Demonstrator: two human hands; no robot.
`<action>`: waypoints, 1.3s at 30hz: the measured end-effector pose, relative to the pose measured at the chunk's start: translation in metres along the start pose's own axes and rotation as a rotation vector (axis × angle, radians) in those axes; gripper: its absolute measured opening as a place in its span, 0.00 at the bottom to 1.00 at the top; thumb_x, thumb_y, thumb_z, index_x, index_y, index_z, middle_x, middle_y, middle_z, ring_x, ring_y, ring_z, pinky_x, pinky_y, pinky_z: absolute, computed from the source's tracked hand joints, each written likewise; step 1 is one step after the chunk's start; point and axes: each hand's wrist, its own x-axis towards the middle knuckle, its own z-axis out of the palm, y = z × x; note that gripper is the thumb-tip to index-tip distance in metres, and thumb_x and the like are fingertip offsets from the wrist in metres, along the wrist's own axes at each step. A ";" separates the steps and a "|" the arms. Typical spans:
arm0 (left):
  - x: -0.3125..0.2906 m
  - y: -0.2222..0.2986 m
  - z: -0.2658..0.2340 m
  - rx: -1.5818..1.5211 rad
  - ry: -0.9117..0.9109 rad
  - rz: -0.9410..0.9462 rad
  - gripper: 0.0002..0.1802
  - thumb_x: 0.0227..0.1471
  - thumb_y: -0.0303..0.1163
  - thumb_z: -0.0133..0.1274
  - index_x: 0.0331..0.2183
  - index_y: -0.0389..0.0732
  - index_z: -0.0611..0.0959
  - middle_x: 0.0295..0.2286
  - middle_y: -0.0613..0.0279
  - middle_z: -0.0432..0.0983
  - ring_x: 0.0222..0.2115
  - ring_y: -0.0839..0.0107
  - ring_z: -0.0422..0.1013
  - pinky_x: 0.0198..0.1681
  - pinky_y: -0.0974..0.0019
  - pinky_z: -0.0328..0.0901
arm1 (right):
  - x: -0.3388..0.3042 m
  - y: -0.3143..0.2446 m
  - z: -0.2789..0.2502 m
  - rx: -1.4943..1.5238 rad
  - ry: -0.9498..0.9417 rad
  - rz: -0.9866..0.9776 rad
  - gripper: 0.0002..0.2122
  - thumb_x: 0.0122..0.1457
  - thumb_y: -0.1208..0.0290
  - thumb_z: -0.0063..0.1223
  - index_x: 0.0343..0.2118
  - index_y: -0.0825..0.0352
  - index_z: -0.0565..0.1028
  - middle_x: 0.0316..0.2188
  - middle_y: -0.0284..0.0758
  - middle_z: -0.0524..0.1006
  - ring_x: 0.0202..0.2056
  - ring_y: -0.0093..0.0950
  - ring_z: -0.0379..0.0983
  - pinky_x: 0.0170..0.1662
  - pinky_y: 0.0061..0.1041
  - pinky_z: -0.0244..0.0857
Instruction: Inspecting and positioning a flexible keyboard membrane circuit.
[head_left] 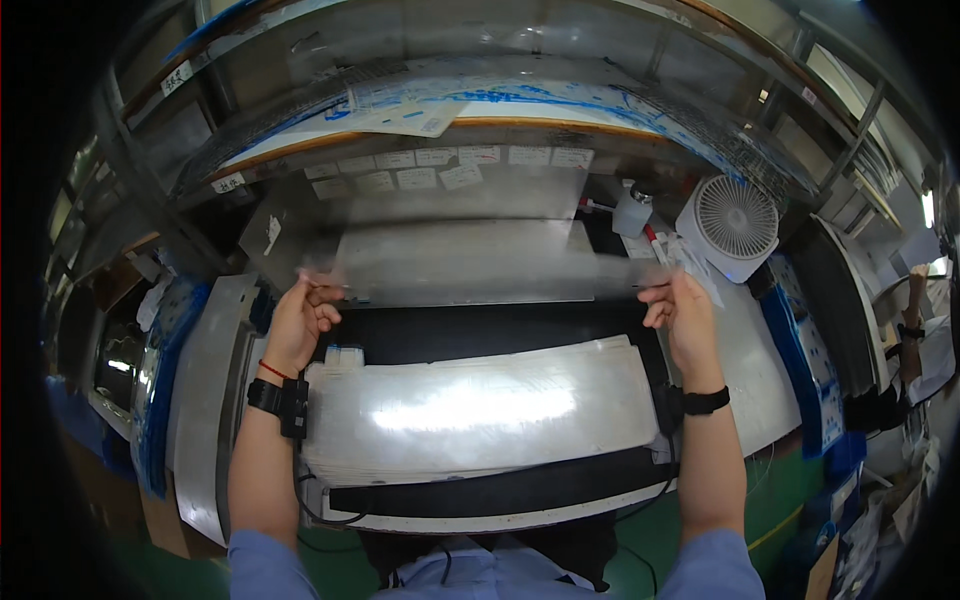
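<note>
Between my two hands stretches a thin translucent sheet [615,276], blurred by motion. My left hand [296,322] pinches its left end between thumb and fingers. At its right end, my right hand [688,322] grips in the same way. Below the raised sheet, nearer to me, lies a stack of shiny grey flat sheets [480,408], with uneven edges and glare on top. Just beyond, partly behind the held sheet, lies another flat grey sheet or stack [460,238] on the black work surface [490,328].
A white round fan [733,228] stands at the back right beside a bottle [633,210]. Paper labels [415,178] hang under a shelf [400,122]. Metal panels [215,390] and blue-edged stacks [808,350] flank the bench. Another person's arm [913,305] shows far right.
</note>
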 end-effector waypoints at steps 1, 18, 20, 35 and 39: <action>-0.003 0.004 0.005 -0.016 0.025 -0.015 0.20 0.63 0.46 0.37 0.38 0.40 0.75 0.30 0.59 0.77 0.24 0.77 0.72 0.24 0.78 0.62 | -0.001 -0.003 0.001 0.014 -0.009 0.008 0.07 0.62 0.68 0.48 0.33 0.67 0.72 0.20 0.28 0.73 0.18 0.15 0.66 0.22 0.14 0.58; 0.004 -0.004 -0.001 0.133 -0.055 -0.075 0.16 0.59 0.31 0.45 0.48 0.35 0.70 0.31 0.64 0.75 0.19 0.86 0.64 0.22 0.84 0.59 | 0.007 0.015 -0.008 -0.145 -0.091 -0.100 0.14 0.60 0.77 0.47 0.48 0.70 0.68 0.33 0.31 0.75 0.28 0.16 0.70 0.27 0.13 0.63; 0.005 -0.007 -0.007 0.042 -0.012 -0.054 0.15 0.60 0.31 0.45 0.47 0.35 0.70 0.31 0.64 0.75 0.20 0.86 0.64 0.22 0.84 0.59 | 0.005 0.011 -0.005 -0.133 -0.087 -0.066 0.14 0.61 0.75 0.47 0.49 0.71 0.68 0.33 0.31 0.76 0.27 0.16 0.70 0.27 0.13 0.62; 0.004 -0.009 -0.003 0.009 -0.021 -0.111 0.33 0.62 0.41 0.42 0.60 0.33 0.53 0.57 0.48 0.58 0.49 0.66 0.67 0.50 0.68 0.64 | -0.004 0.013 -0.001 -0.432 -0.387 0.037 0.15 0.55 0.72 0.56 0.46 0.68 0.72 0.35 0.32 0.75 0.32 0.16 0.69 0.37 0.15 0.63; 0.004 -0.011 -0.002 0.047 0.054 -0.113 0.28 0.61 0.40 0.42 0.57 0.35 0.61 0.50 0.54 0.65 0.42 0.70 0.70 0.45 0.70 0.66 | -0.011 -0.002 0.007 -0.698 -0.688 -0.003 0.19 0.49 0.72 0.63 0.45 0.67 0.74 0.38 0.32 0.73 0.38 0.21 0.68 0.42 0.20 0.62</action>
